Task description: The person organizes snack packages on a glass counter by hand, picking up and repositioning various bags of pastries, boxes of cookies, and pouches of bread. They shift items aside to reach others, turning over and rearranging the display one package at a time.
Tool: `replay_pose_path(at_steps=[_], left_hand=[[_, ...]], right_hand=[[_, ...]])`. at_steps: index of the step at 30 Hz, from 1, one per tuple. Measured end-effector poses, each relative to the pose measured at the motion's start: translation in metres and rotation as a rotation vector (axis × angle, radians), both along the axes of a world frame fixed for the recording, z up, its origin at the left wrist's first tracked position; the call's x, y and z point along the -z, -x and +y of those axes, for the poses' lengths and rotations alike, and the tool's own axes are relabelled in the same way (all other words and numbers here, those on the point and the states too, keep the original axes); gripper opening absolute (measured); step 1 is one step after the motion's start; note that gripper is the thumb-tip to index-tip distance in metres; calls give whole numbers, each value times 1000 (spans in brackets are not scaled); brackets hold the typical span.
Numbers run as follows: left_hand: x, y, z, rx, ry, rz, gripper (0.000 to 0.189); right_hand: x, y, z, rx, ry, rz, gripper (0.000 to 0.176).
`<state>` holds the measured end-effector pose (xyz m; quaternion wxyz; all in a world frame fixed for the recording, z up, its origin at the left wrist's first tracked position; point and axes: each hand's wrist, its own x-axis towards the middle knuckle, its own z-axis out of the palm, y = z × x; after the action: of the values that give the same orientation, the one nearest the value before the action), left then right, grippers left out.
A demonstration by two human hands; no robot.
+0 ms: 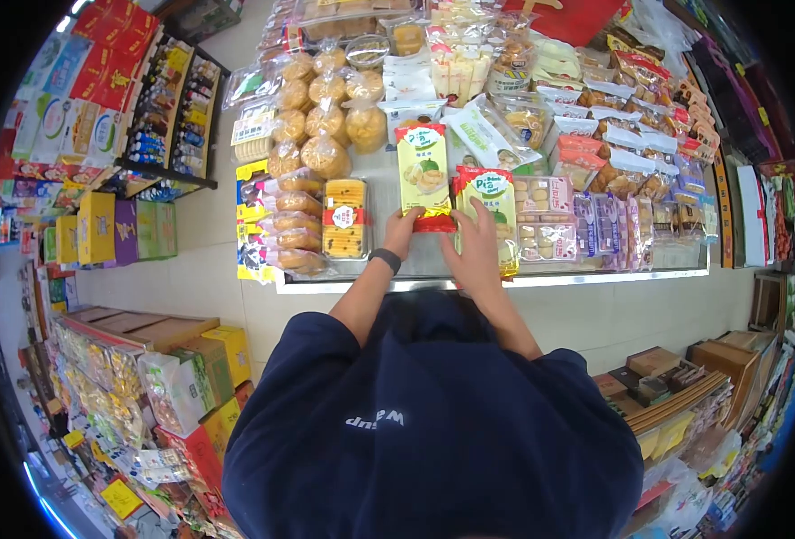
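Two red, yellow and green packets lie near the front edge of a display table (326, 285). On the left packet (424, 171), my left hand (400, 235) touches the lower left corner; its fingers are together at the edge. My right hand (477, 250) lies over the left part of the right packet (503, 216), fingers spread, with its thumb and a finger near the left packet's lower right side. A yellow cake in a clear tray (345, 218) is just left of my left hand. Boxes of round pastries (546, 241) sit right of the right packet.
Bagged round buns (326, 121) fill the table's left side, and bagged breads (627, 135) its right side. Shelves of bottles (168, 108) stand at the left. Stacked cartons (227, 359) are behind on the left, and more boxes (653, 362) behind on the right.
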<state>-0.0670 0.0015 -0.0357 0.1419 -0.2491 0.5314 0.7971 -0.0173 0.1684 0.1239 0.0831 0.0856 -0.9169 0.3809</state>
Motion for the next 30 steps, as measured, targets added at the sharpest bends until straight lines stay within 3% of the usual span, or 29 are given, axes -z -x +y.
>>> replay_pose_path(at_steps=[6,14,15,20,25,28,30], left_hand=[[-15,-38,-15,126,234,-40,37],[-20,-103,-38,467,370,-28,51],[-40,-103,-36,509,442,-16,54],[-31,-99,-38,569,399,9,55],[-71,-86,-50,706,467,56,65],[-64,-83,-61,584,869,3,73],[-70,-77,-78,347,1138,251,80]], right_hand=[[3,-19,14,42,-46,-14,43],[11,-21,25,91,-219,31,40],[13,-21,25,99,-239,37,40],[31,-23,25,140,-277,-8,41],[36,-23,23,167,-280,19,43],[34,-24,24,172,-268,20,43],[32,-24,23,171,-262,23,43]])
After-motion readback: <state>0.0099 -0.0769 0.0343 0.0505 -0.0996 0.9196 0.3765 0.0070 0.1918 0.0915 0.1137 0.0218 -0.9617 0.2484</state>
